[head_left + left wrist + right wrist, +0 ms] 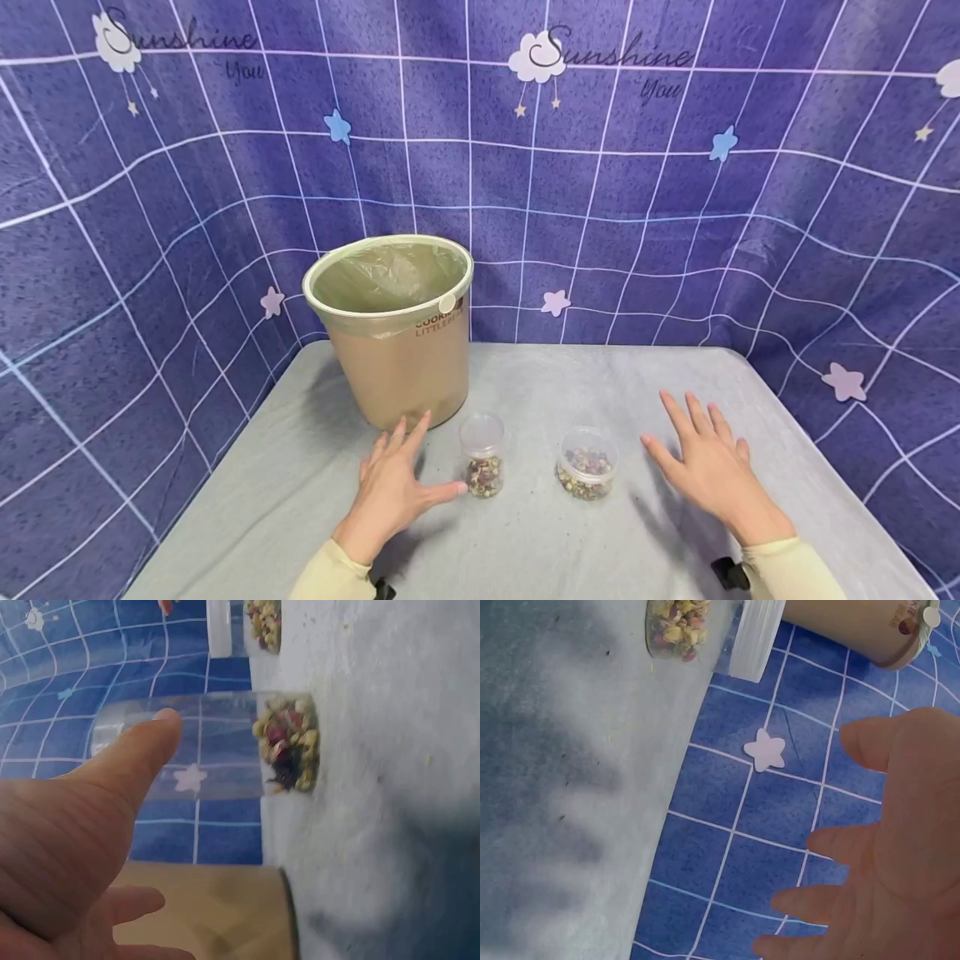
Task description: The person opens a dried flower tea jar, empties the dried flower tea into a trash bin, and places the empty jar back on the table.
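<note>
A tall clear jar (pixel 484 473) stands upright, its lower part filled with dried flower buds (pixel 289 742) in yellow and dark red. To its right is a shorter, wider clear jar (pixel 587 481) holding a similar mix, with a whitish band (pixel 757 637) round its top. My left hand (pixel 393 487) is spread beside the tall jar, thumb pointing at its side; whether the thumb touches it I cannot tell. Off to the right of the short jar, my right hand (pixel 705 471) hovers above the table with fingers spread, holding nothing.
A beige bin (pixel 405 367) lined with a clear plastic bag stands behind my left hand. A grey cloth covers the table (pixel 525 558), with small crumbs near the jars. Blue gridded curtain (pixel 600 208) hangs behind and at both sides.
</note>
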The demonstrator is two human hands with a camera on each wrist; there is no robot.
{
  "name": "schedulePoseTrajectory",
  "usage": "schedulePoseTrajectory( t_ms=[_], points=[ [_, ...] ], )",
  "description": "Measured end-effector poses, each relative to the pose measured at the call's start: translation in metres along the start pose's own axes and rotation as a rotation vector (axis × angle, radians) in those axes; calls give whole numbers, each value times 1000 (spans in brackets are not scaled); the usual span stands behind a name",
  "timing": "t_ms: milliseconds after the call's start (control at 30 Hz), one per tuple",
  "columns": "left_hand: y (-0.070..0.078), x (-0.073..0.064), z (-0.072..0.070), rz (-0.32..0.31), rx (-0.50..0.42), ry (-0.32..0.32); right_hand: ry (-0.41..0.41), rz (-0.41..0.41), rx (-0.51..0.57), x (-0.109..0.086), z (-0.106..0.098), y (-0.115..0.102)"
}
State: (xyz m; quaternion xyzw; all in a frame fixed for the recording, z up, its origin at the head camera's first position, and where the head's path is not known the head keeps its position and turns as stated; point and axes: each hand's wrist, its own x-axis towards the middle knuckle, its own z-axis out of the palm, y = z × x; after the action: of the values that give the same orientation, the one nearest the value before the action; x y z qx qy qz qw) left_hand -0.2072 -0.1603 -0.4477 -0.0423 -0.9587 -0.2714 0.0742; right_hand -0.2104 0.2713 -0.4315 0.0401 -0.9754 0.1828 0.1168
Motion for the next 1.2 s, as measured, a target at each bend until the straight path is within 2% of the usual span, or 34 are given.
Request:
schedulePoseTrajectory(
  t_ms=[167,367,700,933,1200],
  points=[
    [1,6,14,33,-81,-17,-9,1,-1,4,-1,-3],
    [6,9,27,62,-133,-30,-15,0,7,10,-1,-6],
    [19,16,42,58,-260,-16,-13,-11,15,19,-2,-9],
    [22,18,53,101,-309,17,-12,-12,17,23,-4,-16],
    [24,20,63,97,-372,0,-4,-19,11,24,-3,-17]
  ],
)
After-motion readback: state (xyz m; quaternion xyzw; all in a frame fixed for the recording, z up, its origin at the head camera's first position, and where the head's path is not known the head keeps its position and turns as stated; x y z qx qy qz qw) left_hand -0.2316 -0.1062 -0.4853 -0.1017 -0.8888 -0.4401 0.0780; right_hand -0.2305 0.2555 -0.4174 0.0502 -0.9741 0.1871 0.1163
